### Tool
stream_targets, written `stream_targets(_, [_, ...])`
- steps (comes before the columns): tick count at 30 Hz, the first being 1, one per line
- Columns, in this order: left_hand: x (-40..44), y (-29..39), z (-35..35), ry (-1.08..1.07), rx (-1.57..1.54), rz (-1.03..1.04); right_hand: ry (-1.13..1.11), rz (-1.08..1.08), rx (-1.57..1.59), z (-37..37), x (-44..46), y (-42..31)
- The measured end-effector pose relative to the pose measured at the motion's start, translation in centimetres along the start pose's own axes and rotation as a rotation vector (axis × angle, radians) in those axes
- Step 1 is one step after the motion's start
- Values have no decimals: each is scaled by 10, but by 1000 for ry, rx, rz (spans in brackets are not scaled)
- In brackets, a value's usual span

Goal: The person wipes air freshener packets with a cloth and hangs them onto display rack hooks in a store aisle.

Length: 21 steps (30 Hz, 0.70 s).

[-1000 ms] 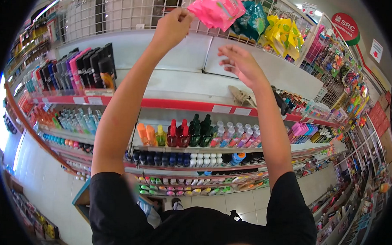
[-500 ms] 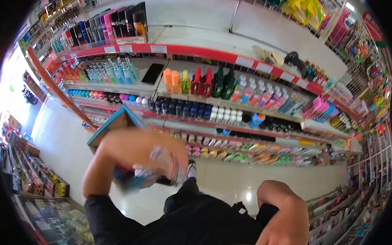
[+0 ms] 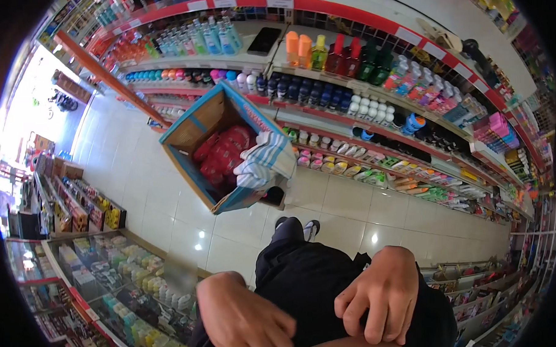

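Note:
My left hand (image 3: pixel 246 318) is low in the view, near the front of my black clothing (image 3: pixel 312 276), its fingers curled and slightly blurred. Opposite it, my right hand (image 3: pixel 380 298) has bent fingers drawn together against the dark fabric. What either hand grips, if anything, is hidden. A strip of bare skin shows between them at the bottom edge. Ahead of me stands an open blue cardboard box (image 3: pixel 184 131) with red packages (image 3: pixel 225 154) inside. A white and blue striped cloth (image 3: pixel 265 162) hangs over its near right side, apart from both hands.
Shelves ahead hold several bottles (image 3: pixel 341 55), roll-on containers (image 3: pixel 312 93) and a black phone (image 3: pixel 264 40). An orange post (image 3: pixel 109 78) rises behind the box. At lower left is a glass display case (image 3: pixel 135 282). Tiled floor (image 3: pixel 346 195) runs along the shelves.
My left hand has moved from in front of the box down to my waist, uncovering the box and striped cloth. My right hand stays low. The view has shifted.

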<state>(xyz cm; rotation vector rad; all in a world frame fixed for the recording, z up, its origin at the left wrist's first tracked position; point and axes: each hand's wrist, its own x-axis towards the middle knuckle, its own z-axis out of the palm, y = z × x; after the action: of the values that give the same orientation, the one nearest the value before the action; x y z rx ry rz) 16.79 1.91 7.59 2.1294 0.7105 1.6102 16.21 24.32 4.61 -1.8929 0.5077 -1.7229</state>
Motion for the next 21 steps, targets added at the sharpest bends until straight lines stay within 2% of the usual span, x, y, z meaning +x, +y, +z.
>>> stream_targets(2, [3,-7,0,129,76,49,61,-13,-37,-3,10,1])
stream_targets(4, [-1,-11,4,253,77,-30,53,-24,-27,-15,21,10])
stream_targets(8, [-28,-1,-7,199,-38,56,40,7,-25,-37,23,26])
stream_targets(10, [-38,13,-16,88,-154,119,-128,-53,139,-52,25,37])
stream_targets(13, [-52,38,-33,30,-227,84,-79,-18,123,-66,47,53])
stream_targets(15, [-61,56,-43,258,-44,29,-23,12,78,-79,69,65])
stream_targets(17, [-75,71,-59,206,-50,7,-22,159,-30,-94,86,79])
stream_targets(20, [-101,92,-77,131,-108,-8,45,43,-67,-98,93,111])
stream_targets(21, [-111,96,-83,66,-221,46,-20,-6,-2,-103,94,118])
